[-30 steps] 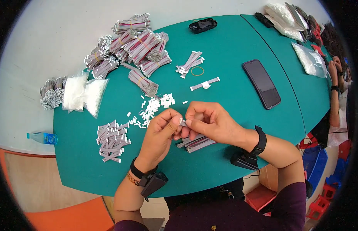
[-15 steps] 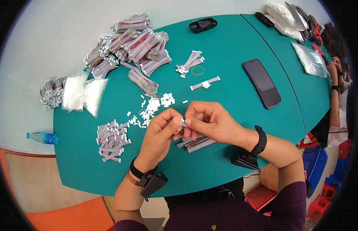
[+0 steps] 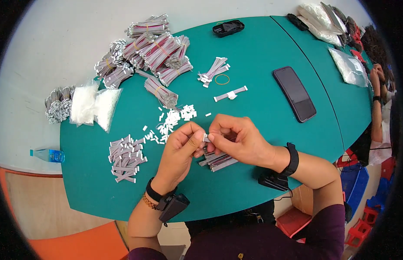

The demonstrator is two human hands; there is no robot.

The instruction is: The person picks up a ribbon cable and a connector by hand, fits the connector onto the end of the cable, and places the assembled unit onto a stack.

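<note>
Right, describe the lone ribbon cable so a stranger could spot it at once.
On the green table, find the dark phone, then look left. Just below the yellow rubber band lies a short grey ribbon cable, set apart from the bunched cables by lying alone with a white piece at its middle.

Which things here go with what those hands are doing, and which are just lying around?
Seem to belong:
short grey cable, white-ended, pinched by the left hand and right hand
pile of grey cables
small white pieces
banded cable bundles

Seem to be just lying about:
black phone
small black container
plastic bottle
</note>
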